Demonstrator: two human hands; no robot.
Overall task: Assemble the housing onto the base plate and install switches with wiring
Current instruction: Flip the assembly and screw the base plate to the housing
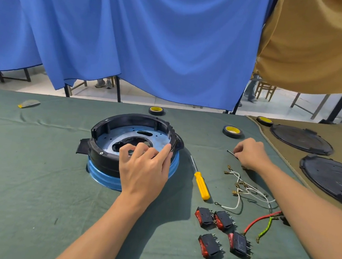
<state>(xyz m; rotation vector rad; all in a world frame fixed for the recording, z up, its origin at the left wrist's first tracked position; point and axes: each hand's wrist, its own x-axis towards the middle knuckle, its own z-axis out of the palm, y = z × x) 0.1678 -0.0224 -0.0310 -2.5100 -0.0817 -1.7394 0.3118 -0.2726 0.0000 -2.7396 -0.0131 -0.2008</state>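
Note:
The black ring-shaped housing [113,129] sits on the blue round base plate [102,177] in the middle of the green cloth. My left hand [145,168] rests on the housing's near rim, index fingertip against the right inner wall, other fingers loosely curled. My right hand [251,153] pinches a small dark screw [230,152] on the cloth to the right. Several black-and-red rocker switches [223,221] lie at the front right, beside white wires [248,190] with brass terminals and a red and a green lead [261,220].
A yellow-handled screwdriver [201,184] lies between the housing and the wires. Three tape rolls [232,131] sit near the far edge. Two black round covers [301,139] lie on the brown cloth at the right. Blue curtains hang behind the table.

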